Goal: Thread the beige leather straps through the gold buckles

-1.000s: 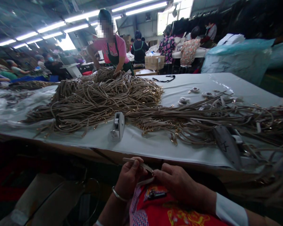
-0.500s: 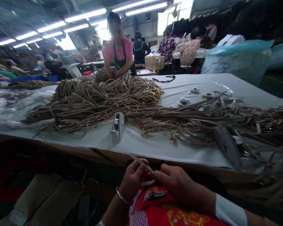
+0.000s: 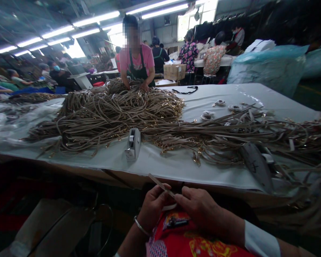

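Observation:
Between my two hands, just in front of the table edge, runs a thin beige-grey strap (image 3: 158,181). My left hand (image 3: 156,203), with a silver bangle at the wrist, pinches it between thumb and fingers, and one end sticks up past the fingers. The fingertips of my right hand (image 3: 196,203) close on the strap further along, close to the left. Part of a strap loop hangs below the hands over the red, patterned apron (image 3: 176,239). A large heap of similar straps (image 3: 109,114) with gold-coloured clasps lies on the table beyond.
One tape dispenser (image 3: 133,144) stands near the front edge of the pale table (image 3: 166,167); another dispenser (image 3: 256,167) sits to the right. Coiled straps (image 3: 208,115) lie behind. A co-worker in pink (image 3: 139,60) handles the heap across the table.
My left hand has shifted slightly, and the strap's free end stands a little higher. The co-worker opposite has straightened somewhat, with one hand moved to the right on the heap.

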